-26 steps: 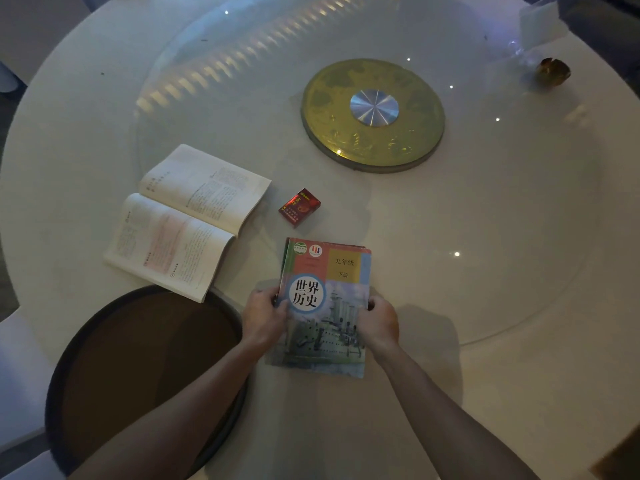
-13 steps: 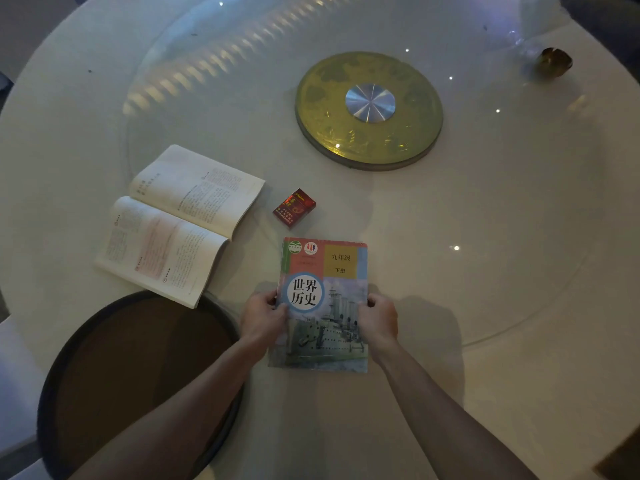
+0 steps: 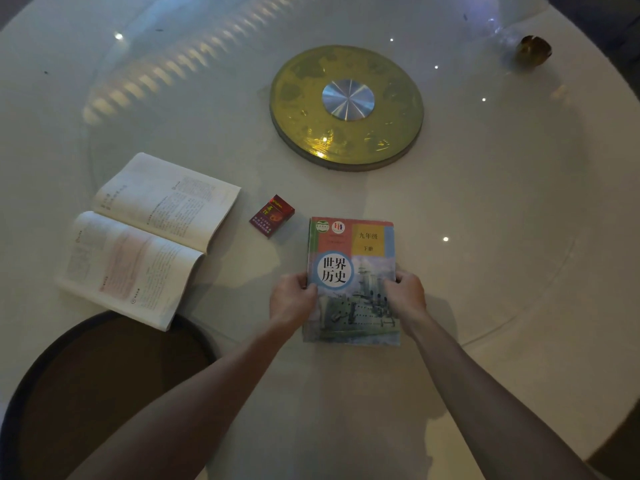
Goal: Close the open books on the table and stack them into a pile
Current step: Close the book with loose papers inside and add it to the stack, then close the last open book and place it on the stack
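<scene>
A closed textbook (image 3: 353, 251) with a colourful cover and a warship picture lies flat on the round white table (image 3: 485, 271), near its front edge. My left hand (image 3: 292, 301) grips its left edge and my right hand (image 3: 405, 296) grips its right edge, thumbs on the cover. Whether other books lie under it I cannot tell. To the left an open book (image 3: 149, 233) lies face up, its pages spread, its near corner over a dark round stool.
A small red box (image 3: 272, 215) sits between the two books. A gold disc with a silver hub (image 3: 346, 105) marks the middle of the glass turntable. A small brown object (image 3: 533, 50) lies far right. A dark round stool (image 3: 93, 386) stands at the lower left.
The closed book has turned slightly and now lies square to me, both hands still on its edges. The open book has not moved.
</scene>
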Available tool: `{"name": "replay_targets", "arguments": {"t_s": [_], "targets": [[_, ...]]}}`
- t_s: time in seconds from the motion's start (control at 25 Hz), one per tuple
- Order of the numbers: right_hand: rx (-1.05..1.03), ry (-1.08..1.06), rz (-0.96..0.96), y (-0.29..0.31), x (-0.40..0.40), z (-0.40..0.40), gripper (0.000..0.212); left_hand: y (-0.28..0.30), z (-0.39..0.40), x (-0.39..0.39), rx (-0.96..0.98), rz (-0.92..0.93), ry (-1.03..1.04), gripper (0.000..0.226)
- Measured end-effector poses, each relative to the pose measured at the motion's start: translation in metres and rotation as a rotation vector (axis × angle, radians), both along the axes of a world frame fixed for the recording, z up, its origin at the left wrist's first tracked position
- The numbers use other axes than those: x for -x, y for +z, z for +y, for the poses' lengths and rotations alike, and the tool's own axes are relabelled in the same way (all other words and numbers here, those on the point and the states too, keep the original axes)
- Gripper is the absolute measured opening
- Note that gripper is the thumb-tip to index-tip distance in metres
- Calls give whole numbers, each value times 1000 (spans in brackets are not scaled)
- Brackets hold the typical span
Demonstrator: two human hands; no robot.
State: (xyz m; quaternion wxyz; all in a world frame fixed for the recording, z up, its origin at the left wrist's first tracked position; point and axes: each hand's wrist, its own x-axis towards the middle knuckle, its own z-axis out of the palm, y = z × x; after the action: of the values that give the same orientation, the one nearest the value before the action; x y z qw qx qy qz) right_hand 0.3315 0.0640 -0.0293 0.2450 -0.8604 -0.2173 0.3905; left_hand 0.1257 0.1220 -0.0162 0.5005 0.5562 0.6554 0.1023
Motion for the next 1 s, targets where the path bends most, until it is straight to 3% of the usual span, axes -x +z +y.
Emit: {"name": "replay_targets", "arguments": {"t_s": [0.28, 0.4, 0.52, 0.72, 0.84, 1.0], "targets": [[85, 119, -172, -9, 5, 0, 21, -1, -7, 10, 61, -139, 109, 38], [159, 158, -252, 13, 17, 11, 39, 4, 6, 34, 131, -204, 251, 57], [25, 245, -444, 36, 55, 41, 56, 13, 25, 84, 16, -175, 365, 51], [-292, 719, -403, 52, 158, 100, 54, 38, 51, 183, -130, -106, 566, 48], [-286, 958, -325, 56, 212, 146, 54, 36, 53, 234, -138, -51, 732, 58], [-204, 1034, -303, 46, 249, 209, 58, 20, 47, 276, -10, -80, 970, 69]]}}
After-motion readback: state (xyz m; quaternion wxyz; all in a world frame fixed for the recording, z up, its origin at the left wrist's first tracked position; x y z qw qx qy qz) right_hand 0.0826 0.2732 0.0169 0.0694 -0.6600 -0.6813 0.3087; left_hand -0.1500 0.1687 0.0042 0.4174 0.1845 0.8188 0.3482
